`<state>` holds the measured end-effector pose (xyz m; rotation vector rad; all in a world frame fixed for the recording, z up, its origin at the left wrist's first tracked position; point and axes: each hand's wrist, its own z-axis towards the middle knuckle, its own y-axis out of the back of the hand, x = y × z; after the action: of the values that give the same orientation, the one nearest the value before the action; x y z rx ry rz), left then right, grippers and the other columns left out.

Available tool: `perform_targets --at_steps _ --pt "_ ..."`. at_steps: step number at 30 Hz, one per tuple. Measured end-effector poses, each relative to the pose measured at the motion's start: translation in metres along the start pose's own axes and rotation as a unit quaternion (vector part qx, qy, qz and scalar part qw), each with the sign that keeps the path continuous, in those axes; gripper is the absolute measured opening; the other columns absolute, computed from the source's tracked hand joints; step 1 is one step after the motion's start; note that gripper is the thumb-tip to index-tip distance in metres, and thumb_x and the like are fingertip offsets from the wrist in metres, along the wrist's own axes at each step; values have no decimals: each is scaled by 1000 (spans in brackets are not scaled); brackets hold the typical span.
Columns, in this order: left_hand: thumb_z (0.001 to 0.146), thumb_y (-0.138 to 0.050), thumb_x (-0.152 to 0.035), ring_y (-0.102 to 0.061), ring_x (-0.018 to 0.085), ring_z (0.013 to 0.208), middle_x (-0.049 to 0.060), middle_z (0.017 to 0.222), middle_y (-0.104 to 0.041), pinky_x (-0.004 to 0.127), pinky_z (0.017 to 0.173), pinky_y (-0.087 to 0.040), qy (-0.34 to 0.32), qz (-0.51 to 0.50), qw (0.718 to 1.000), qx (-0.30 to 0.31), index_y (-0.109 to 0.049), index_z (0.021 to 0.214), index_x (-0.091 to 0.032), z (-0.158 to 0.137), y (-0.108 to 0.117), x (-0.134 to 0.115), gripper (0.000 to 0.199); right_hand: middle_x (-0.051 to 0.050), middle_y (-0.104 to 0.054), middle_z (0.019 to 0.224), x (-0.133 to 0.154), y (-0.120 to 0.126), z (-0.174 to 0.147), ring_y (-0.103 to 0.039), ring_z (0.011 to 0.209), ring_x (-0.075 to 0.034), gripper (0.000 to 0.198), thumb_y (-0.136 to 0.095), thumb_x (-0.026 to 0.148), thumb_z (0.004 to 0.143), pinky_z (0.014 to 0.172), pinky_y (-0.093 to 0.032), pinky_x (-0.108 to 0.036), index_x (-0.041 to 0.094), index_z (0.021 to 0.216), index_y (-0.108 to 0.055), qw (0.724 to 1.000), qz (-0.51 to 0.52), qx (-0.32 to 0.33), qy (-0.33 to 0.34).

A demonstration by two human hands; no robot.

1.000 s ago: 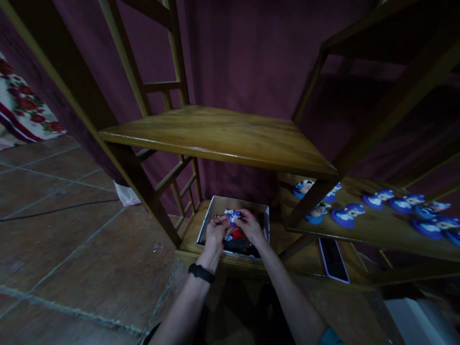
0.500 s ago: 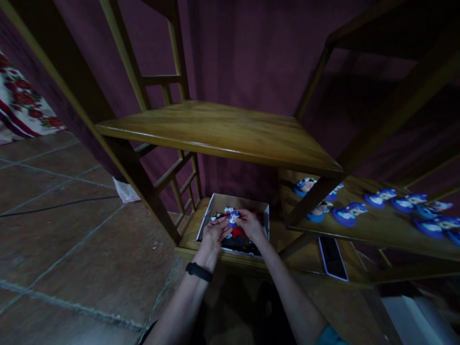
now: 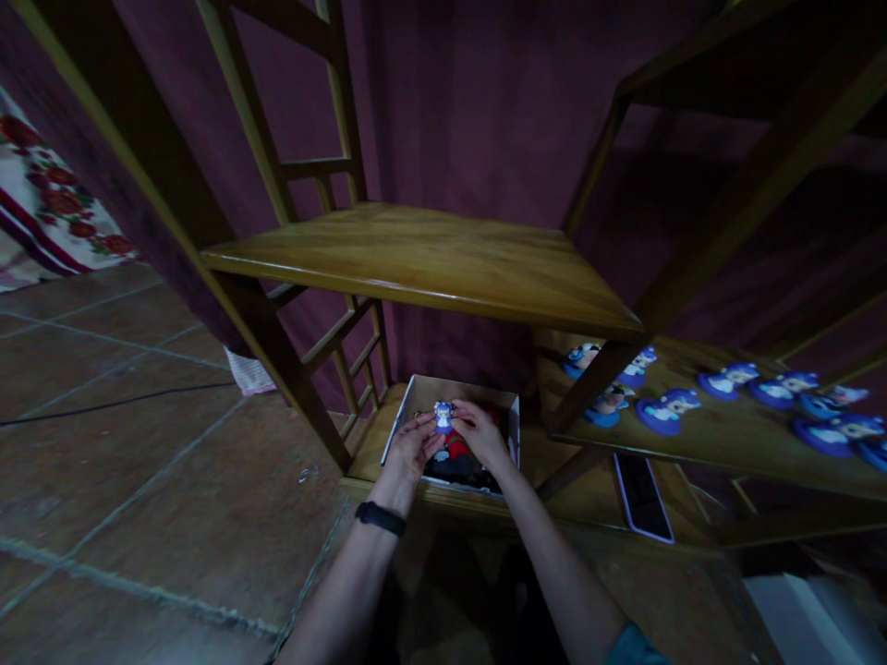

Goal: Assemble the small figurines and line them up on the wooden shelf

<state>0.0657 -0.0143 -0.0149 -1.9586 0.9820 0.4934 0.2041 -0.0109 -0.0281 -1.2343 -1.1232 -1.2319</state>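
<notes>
Between my two hands, over a shallow cardboard box (image 3: 514, 434), is a small figurine (image 3: 443, 417) in white and purple-blue on a round base. My left hand (image 3: 410, 447) grips it from the left, fingertips at its base. From the right, my right hand (image 3: 479, 432) pinches it with thumb and fingers. Beneath my hands the box holds dark and red items (image 3: 457, 447), partly hidden. The box rests on the lowest wooden shelf.
Several similar figurines on round blue or purple bases, such as one figurine (image 3: 669, 411), stand on a shelf to the right. A phone (image 3: 643, 497) lies below them. Just above my hands is a wooden shelf board (image 3: 430, 254). A cable (image 3: 117, 402) crosses the tiled floor.
The figurine has been raised slightly and turned more upright between my fingers. Another white-and-blue piece seen just behind it before no longer shows. The view has shifted a little.
</notes>
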Motion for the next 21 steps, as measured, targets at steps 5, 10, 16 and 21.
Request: perform_targets --at_steps 5,10,16,21 --pt "69 -62 -1 -65 14 56 6 66 -66 24 57 -55 -2 -18 1000 -11 -61 78 -11 4 3 -1 14 0 -68 88 0 1 0 -61 77 -16 18 -59 29 72 77 -49 -30 25 86 -68 999 -19 -10 -26" --pt "69 -61 -1 -66 15 60 8 70 -67 25 59 -56 1 -28 1000 7 -63 79 -10 6 4 -2 13 -1 -68 84 -2 -4 -2 -61 69 -17 16 -58 28 73 68 -50 -31 26 83 -70 999 -41 3 -24" --pt "70 -58 0 -65 14 58 7 66 -67 25 61 -56 -28 -11 1000 4 -63 74 -9 0 -1 -4 11 0 -66 80 3 -8 -5 -60 78 -19 12 -61 25 69 75 -47 -30 28 74 -71 999 -39 -15 24" --pt "71 -58 1 -65 13 58 7 64 -67 24 60 -55 -58 -1 998 -1 -64 71 -9 -8 -5 -3 12 -1 -65 82 8 -9 -10 -59 81 -18 17 -57 22 72 83 -42 -30 29 76 -72 990 -123 -15 61"
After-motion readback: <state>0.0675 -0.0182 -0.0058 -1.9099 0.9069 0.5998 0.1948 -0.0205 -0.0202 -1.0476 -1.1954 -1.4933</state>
